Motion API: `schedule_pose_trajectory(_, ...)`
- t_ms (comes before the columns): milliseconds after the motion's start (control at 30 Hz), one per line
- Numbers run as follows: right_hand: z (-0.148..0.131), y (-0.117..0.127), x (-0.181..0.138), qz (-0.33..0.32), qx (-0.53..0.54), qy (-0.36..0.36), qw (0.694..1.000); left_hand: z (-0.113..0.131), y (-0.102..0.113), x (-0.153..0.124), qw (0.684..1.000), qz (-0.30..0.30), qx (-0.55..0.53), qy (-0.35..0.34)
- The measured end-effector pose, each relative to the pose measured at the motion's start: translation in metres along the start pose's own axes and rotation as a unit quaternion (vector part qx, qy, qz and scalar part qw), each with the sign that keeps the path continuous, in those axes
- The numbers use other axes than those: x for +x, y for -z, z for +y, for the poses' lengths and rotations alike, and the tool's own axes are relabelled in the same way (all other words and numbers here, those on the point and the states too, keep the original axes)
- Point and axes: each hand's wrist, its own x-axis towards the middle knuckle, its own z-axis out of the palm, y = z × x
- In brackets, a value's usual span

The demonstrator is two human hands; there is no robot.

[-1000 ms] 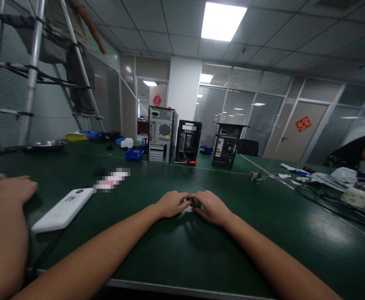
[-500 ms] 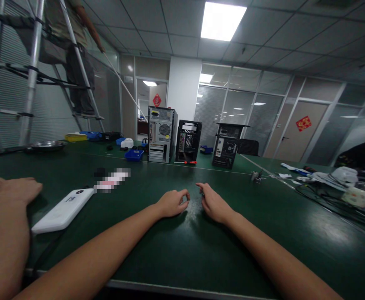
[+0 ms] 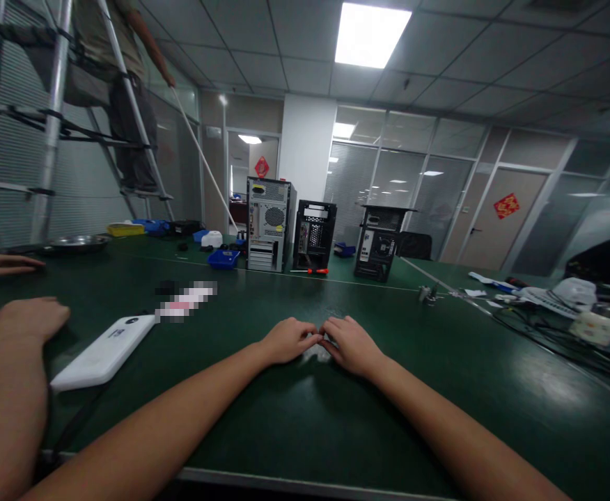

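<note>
While both forearms rest on dark green surface, left hand and right hand meet fingertip to fingertip over small dark object, mostly hidden between them. Fingers of both curled, nearly closed; actual grip on object cannot be told. Judged light, rigid, small enough to slip: best pinched at opposite ends between thumb and forefinger. Nearby: white flat rectangular device to left, another person's hand beside it, 3 computer tower cases far back.
</note>
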Motion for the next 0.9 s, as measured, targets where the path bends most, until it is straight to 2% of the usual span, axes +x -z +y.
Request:
schedule_pose_trajectory(100,0.011,0.005,0.000,0.022,0.008,-0.027,0.999,0.000,0.002,0.000,1.000,-0.001,0.001,-0.006)
schedule_pose_trajectory(167,0.031,0.005,-0.003,0.044,0.016,-0.076,0.996,-0.001,0.002,-0.001,1.000,-0.003,0.004,-0.007)
schedule_pose_trajectory(300,0.100,-0.003,-0.025,0.078,0.051,-0.200,0.975,-0.003,0.002,0.000,1.000,-0.015,0.006,-0.004)
schedule_pose_trajectory(400,0.158,-0.008,-0.054,0.091,0.075,-0.339,0.934,-0.006,0.001,0.000,1.000,-0.018,0.008,0.000)
schedule_pose_trajectory(533,0.210,-0.009,-0.098,0.100,0.063,-0.434,0.893,-0.008,0.000,0.000,1.000,-0.018,0.009,0.003)
schedule_pose_trajectory(700,0.237,-0.013,-0.128,0.099,0.055,-0.508,0.854,-0.008,-0.002,0.000,1.000,-0.013,0.025,0.004)
schedule_pose_trajectory(900,0.241,-0.012,-0.132,0.122,0.031,-0.525,0.842,-0.009,-0.002,0.000,1.000,-0.019,0.020,0.008)
